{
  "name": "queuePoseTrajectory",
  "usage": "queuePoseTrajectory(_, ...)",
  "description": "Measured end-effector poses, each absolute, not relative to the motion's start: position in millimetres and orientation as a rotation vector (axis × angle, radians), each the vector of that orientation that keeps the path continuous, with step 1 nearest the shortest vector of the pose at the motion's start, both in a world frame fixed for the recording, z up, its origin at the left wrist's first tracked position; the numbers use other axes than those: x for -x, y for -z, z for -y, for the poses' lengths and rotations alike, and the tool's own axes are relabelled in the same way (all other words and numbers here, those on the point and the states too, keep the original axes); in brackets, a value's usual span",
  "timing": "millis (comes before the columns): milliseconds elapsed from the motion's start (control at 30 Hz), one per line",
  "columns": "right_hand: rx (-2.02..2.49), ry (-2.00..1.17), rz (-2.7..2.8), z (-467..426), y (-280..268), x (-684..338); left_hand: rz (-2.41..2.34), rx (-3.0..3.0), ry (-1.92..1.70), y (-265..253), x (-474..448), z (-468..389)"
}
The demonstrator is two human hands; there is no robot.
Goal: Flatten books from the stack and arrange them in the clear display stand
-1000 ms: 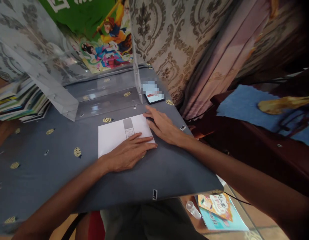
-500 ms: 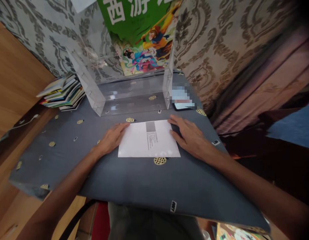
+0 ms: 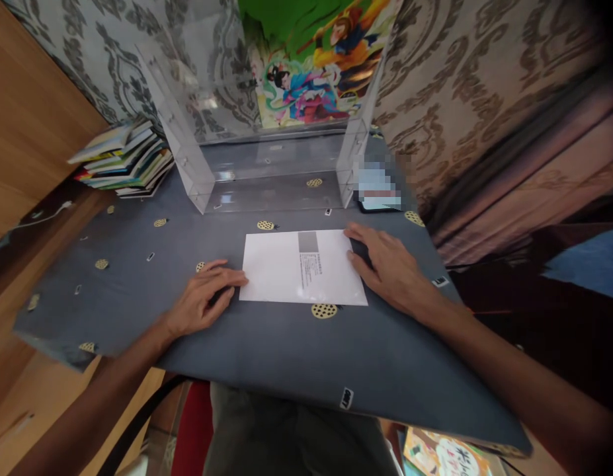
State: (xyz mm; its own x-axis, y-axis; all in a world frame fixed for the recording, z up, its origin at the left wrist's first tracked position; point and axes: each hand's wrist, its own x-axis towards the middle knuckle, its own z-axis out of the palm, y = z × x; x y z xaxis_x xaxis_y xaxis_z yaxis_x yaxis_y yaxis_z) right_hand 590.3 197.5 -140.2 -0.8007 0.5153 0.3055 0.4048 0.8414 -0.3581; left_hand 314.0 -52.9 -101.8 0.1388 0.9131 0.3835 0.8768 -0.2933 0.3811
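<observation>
A flat white sheet or envelope (image 3: 274,264), with a grey square and small dark print on its face, lies on the table covered in dark grey pineapple-print cloth (image 3: 266,344). My left hand (image 3: 204,296) rests on the cloth beside its left edge, fingers stretched out and the fingertips touching the lower left side. At the opposite edge, my right hand (image 3: 385,264) lies with fingers and thumb apart, the tips on the paper's right side. Neither hand grips it. Whether it is one sheet or an envelope, I cannot tell.
Behind the paper stands a clear acrylic stand (image 3: 200,178) holding a green illustrated book (image 3: 316,79). A phone with a blurred screen (image 3: 378,188) lies to its right. Several stacked books (image 3: 125,158) sit at the back left. Another colourful book (image 3: 445,453) shows below the table's front edge.
My left hand has slid down along the paper's left side toward me, and now only its fingertips touch. My right hand stays at the right edge. The head view has shifted slightly.
</observation>
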Motion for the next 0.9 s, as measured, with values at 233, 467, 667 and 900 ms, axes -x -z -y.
queuePoseTrajectory(233, 0.694, -0.333, 2.644, -196.5, 140.8, -589.3, -1.79, -2.318, -0.93, 97.7, -333.5, 60.3)
queuePoseTrajectory(467, 0.651, -0.31, 2.642, -194.0, 137.8, -589.2, -1.885, -2.497, -0.753, 103.2, -340.3, 55.0)
queuePoseTrajectory(667, 0.609, -0.234, 2.637, -191.0, 133.4, -590.4, -1.96, -2.588, -0.547, 102.1, -337.7, 48.8)
queuePoseTrajectory(900, 0.527, 0.064, 2.678, -154.8, 118.6, -611.1, -2.065, -2.641, -0.444, 99.0, -320.0, 26.4)
